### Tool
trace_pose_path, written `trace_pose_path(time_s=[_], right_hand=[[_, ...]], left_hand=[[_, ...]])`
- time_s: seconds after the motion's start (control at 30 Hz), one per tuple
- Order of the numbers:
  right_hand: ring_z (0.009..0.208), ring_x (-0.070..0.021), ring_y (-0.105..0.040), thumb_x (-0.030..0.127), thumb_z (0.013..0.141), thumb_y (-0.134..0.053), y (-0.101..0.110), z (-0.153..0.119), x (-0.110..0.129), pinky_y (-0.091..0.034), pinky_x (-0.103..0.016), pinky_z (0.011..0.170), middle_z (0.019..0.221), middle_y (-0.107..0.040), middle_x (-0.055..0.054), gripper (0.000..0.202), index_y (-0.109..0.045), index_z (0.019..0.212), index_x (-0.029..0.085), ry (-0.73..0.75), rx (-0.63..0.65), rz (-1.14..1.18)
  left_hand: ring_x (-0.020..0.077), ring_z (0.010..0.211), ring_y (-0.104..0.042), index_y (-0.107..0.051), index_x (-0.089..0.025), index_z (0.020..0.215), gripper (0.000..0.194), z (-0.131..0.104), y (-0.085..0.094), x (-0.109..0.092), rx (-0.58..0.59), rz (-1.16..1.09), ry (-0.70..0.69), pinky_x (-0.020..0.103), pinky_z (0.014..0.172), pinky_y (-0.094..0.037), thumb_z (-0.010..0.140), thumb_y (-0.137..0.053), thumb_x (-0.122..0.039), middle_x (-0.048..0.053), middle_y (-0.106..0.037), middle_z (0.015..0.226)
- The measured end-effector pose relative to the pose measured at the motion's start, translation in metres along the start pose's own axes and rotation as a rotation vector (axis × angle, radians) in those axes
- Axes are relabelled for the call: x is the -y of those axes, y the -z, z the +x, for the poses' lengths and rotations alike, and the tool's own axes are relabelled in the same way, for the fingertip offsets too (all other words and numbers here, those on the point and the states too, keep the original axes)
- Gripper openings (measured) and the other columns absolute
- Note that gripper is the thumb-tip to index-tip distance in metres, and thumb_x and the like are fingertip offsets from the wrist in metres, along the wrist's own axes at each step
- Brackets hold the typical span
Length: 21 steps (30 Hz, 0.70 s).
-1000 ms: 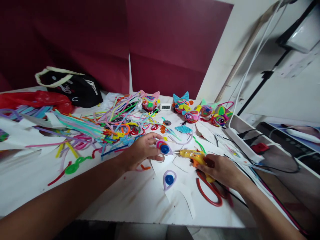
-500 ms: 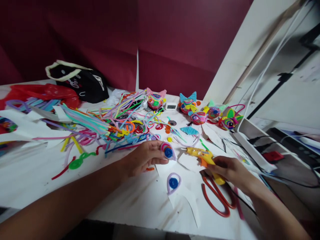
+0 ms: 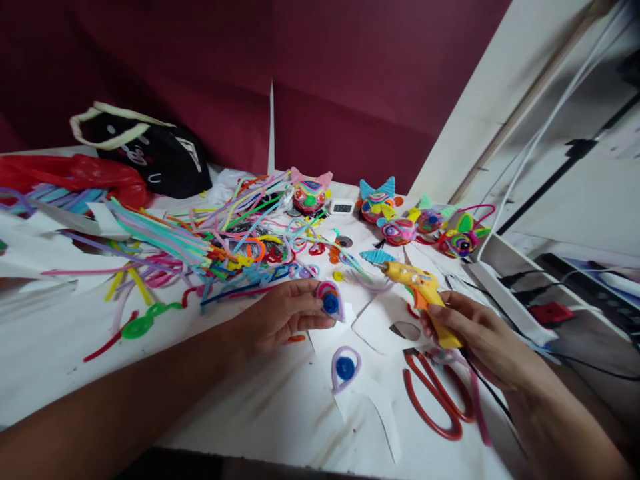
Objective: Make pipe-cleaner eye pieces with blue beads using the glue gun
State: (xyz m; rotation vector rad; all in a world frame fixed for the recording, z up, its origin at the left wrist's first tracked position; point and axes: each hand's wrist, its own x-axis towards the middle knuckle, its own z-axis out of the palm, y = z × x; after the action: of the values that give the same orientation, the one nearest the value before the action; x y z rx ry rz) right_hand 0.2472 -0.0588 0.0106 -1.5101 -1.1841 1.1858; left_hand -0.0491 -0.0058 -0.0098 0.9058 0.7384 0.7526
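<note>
Grip closed both sides: left hand (image 3: 285, 312) pinches coil (image 3: 331, 303), right hand (image 3: 485, 337) wraps glue gun (image 3: 419, 293), scissors (image 3: 455, 417) near front edge of desk (image 3: 270, 423).

From the person's head, the single camera looks forward and down across the table (image 3: 280, 413), both the left hand (image 3: 290, 313) and right hand (image 3: 477, 337) near, the dark red sheet (image 3: 375, 87) far.
</note>
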Motion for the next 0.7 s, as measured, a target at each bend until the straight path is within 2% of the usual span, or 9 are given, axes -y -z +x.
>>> trace_pose_path(time_s=[0.2, 0.33, 0.47, 0.6, 0.7], right_hand=[[0.06, -0.0115, -0.055, 0.041, 0.065, -0.085, -0.008, -0.006, 0.006, -0.044, -0.018, 0.049, 0.073, -0.061, 0.001, 0.045, -0.058, 0.096, 0.022, 0.087, -0.084, 0.167], [0.062, -0.0111, -0.055, 0.04, 0.066, -0.085, -0.013, -0.009, 0.001, -0.045, -0.017, 0.05, 0.078, -0.06, 0.0, 0.045, -0.059, 0.099, 0.022, 0.114, -0.121, 0.133], [0.06, -0.0117, -0.055, 0.042, 0.066, -0.083, -0.021, -0.014, -0.007, -0.045, -0.017, 0.046, 0.078, -0.06, 0.001, 0.04, -0.056, 0.088, 0.022, 0.175, -0.206, 0.021], [0.065, -0.0182, -0.064, 0.041, 0.065, -0.082, -0.033, -0.021, -0.011, -0.051, -0.021, 0.048, 0.075, -0.065, -0.001, 0.034, -0.059, 0.082, 0.022, 0.269, -0.33, -0.103], [0.073, -0.0254, -0.07, 0.039, 0.065, -0.081, -0.038, -0.024, -0.014, -0.058, -0.027, 0.055, 0.08, -0.071, -0.005, 0.033, -0.065, 0.087, 0.022, 0.316, -0.321, -0.133]], left_hand=[[0.016, 0.079, -0.07, -0.064, -0.016, 0.094, 0.029, -0.001, -0.001, 0.001, 0.0, -0.029, 0.01, 0.024, 0.071, -0.058, 0.07, -0.079, -0.02, 0.004, -0.071, 0.088], [0.0168, 0.081, -0.07, -0.064, -0.016, 0.093, 0.03, 0.0, -0.001, 0.004, -0.005, -0.059, -0.005, 0.027, 0.075, -0.058, 0.068, -0.08, -0.019, 0.004, -0.07, 0.088], [0.0161, 0.082, -0.069, -0.064, -0.015, 0.089, 0.029, 0.0, -0.001, 0.006, -0.03, -0.1, -0.008, 0.03, 0.082, -0.057, 0.065, -0.081, -0.017, 0.003, -0.069, 0.088], [0.0153, 0.08, -0.068, -0.063, -0.015, 0.087, 0.031, -0.003, -0.002, 0.005, -0.035, -0.054, -0.011, 0.032, 0.086, -0.056, 0.064, -0.084, -0.019, 0.0, -0.067, 0.082], [0.0169, 0.08, -0.068, -0.062, -0.015, 0.087, 0.034, -0.004, -0.002, 0.005, -0.055, 0.06, -0.07, 0.034, 0.085, -0.055, 0.064, -0.085, -0.024, 0.001, -0.067, 0.082]])
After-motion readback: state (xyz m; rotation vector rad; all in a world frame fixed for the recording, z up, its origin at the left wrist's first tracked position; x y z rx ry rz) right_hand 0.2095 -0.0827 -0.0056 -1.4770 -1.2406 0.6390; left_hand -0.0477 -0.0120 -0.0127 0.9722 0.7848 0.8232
